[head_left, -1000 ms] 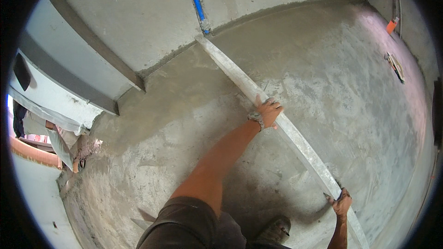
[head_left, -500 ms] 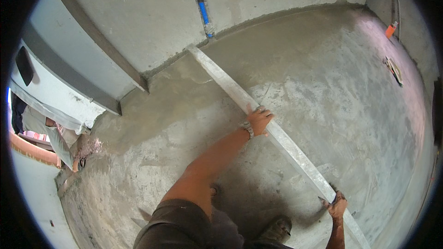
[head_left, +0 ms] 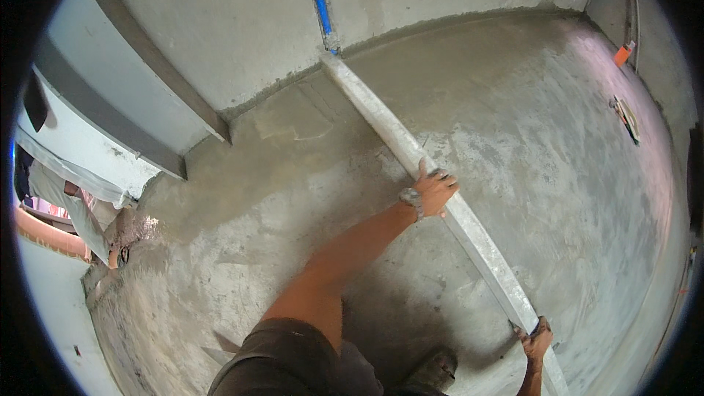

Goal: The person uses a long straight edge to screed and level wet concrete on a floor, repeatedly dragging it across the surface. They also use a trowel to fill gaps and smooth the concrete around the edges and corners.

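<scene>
A long pale metal straightedge (head_left: 484,249) lies slantwise across the grey floor, its far end close to the base of the back wall. Around its middle my left hand (head_left: 436,191) is closed, fingers over the top and a wristwatch on the wrist. Nearer to me, my right hand (head_left: 538,339) grips the same bar close to the lower edge of the view. Damp, darker cement (head_left: 455,66) covers the floor along the back wall, while the surface near me is paler and streaked.
A blue and black pipe (head_left: 323,11) runs down a wall channel above the bar's far end. At right are an orange bottle-like object (head_left: 624,53) and some thin tools (head_left: 627,119) on the floor. Another person's leg (head_left: 84,213) shows in the opening at left.
The straightedge's far end has swung right, toward the pipe, and faint lines now show on the cement left of it. My left hand has moved right with it; my right has shifted little.
</scene>
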Demonstrator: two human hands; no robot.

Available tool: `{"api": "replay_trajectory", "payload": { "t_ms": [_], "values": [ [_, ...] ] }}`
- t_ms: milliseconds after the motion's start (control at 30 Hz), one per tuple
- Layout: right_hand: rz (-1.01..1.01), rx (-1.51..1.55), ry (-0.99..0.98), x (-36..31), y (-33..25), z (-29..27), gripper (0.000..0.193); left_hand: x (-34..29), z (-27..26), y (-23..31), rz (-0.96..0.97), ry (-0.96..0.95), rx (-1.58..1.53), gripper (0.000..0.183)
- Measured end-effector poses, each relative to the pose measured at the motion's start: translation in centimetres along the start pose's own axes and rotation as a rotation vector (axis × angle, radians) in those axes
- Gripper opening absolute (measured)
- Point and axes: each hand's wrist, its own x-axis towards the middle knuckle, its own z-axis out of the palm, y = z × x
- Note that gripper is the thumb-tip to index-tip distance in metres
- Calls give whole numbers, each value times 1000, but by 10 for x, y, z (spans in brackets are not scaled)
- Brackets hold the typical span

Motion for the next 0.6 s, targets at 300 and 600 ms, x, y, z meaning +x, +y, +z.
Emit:
{"api": "replay_trajectory", "payload": {
  "t_ms": [300, 600],
  "values": [
    [25, -8, 13, 23, -1, 7, 73, 64, -8, 1, -51, -10, -57, 75],
    [16, 3, 42, 34, -7, 10, 70, 78, -15, -5, -63, 11, -83, 73]
  ]
}}
